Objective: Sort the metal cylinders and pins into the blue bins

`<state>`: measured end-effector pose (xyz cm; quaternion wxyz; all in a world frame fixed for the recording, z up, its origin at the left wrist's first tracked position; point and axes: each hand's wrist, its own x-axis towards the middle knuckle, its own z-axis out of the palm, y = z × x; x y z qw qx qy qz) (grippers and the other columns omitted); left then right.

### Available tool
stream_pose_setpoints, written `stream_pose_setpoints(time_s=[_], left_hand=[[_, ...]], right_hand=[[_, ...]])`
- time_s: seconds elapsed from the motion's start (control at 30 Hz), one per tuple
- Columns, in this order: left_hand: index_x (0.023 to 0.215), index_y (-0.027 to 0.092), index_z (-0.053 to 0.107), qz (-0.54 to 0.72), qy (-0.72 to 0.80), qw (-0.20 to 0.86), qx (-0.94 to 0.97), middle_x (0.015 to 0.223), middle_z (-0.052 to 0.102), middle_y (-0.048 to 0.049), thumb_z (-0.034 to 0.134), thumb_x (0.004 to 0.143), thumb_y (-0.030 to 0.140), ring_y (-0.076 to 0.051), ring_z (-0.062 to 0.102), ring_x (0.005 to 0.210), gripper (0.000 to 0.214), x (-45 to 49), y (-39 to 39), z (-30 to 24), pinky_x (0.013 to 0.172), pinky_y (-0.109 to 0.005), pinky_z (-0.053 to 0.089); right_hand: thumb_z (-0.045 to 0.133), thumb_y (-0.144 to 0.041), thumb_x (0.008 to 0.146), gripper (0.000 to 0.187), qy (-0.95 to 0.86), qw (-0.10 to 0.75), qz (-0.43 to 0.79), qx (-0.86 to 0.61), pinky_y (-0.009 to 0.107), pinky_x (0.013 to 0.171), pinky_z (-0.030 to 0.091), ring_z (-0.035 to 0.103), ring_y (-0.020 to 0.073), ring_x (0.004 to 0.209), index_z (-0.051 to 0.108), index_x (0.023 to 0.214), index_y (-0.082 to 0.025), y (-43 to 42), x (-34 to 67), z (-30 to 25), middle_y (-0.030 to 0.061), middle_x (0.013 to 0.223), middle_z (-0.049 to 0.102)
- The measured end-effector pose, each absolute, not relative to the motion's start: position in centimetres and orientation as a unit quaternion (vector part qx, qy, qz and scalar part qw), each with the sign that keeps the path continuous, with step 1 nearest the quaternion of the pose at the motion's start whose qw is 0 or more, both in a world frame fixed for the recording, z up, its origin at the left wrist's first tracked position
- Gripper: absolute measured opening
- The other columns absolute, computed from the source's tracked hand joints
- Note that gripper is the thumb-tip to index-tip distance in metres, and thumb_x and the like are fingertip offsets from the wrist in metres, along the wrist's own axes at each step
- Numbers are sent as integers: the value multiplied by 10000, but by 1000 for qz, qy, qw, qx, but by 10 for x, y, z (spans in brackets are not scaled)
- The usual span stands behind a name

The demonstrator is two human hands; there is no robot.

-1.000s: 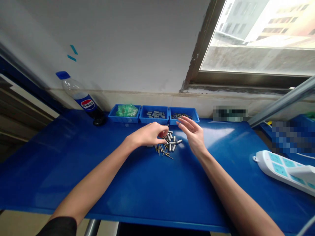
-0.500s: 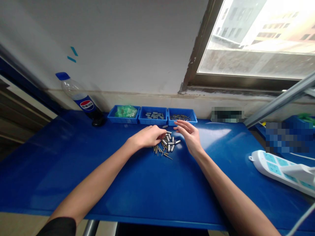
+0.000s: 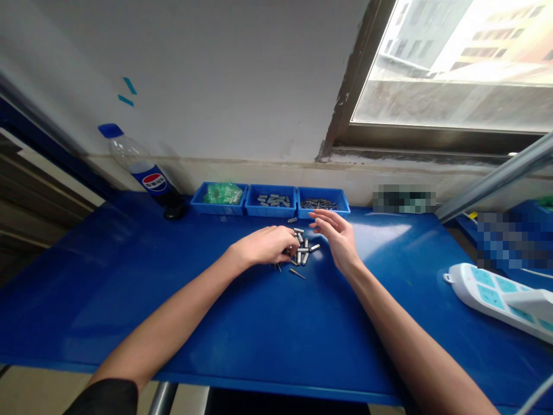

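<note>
A small heap of silver metal sleeves [image 3: 304, 248] and thin brass pins [image 3: 297, 272] lies on the blue table [image 3: 259, 323]. My left hand [image 3: 268, 245] rests palm down on the heap's left side, fingers curled over the parts; what they pinch is hidden. My right hand [image 3: 337, 233] hovers just right of the heap, fingers apart and slightly bent, holding nothing. One sleeve [image 3: 292, 219] lies alone behind the heap.
Three blue bins stand at the wall: green parts [image 3: 221, 195], silver sleeves [image 3: 272, 200], brass pins [image 3: 320, 203]. A cola bottle [image 3: 144, 173] stands at the left. A white power strip [image 3: 496, 297] lies at the right, below a window.
My left hand has slid right and down onto the heap, covering most of the brass pins. My right hand has lowered slightly and stayed open beside the heap.
</note>
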<state>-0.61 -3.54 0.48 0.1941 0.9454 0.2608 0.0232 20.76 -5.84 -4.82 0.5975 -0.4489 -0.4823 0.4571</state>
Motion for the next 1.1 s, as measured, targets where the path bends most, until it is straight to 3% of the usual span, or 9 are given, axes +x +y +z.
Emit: stream_pose_setpoints(time_s=[0.17,0.3,0.67,0.77,0.9,1.1], left_hand=[[802,177,778,43,265,177,947,864,711,-57,719,850,52,-161,676,761,146,-9,-27,1,677,-245,456],[858,180,822,66,265,193,943,895,745,-66,745,839,51,-163,703,790,151,-12,-20,2,737,-248,501],[935,157,793,285,332,335,834,890,816,-44,714,867,143,-168,770,821,105,-11,-27,26,777,-262,583],[926,148,757,297,325,391,808,891,817,-52,727,852,159,-181,786,844,81,-10,-28,22,793,-270,608],[906,149,713,294,331,399,803,844,806,-47,738,846,174,-195,793,835,70,-8,-27,17,766,-264,605],[901,162,704,295,341,371,812,849,801,-34,717,871,197,-189,788,827,47,-7,-27,15,758,-253,586]], right_hand=[[769,-425,854,323,-479,592,460,-456,377,788,569,728,214,860,763,1111,-230,-59,206,-47,99,1171,792],[758,-429,856,321,-479,592,459,-458,384,791,569,718,211,845,765,1105,-227,-59,207,-48,103,1156,793],[761,-462,883,320,-528,555,467,-441,385,845,566,734,215,871,763,1129,-256,-62,206,-44,52,1018,807],[795,-478,858,347,-535,537,491,-430,387,837,570,733,214,835,771,1125,-258,-63,204,-44,39,920,801],[870,-470,781,308,-521,543,508,-420,369,768,564,708,199,733,807,965,-231,-61,203,-48,29,782,772],[912,-428,740,289,-500,508,566,-413,345,742,562,732,200,748,821,934,-233,-62,204,-47,40,816,800]])
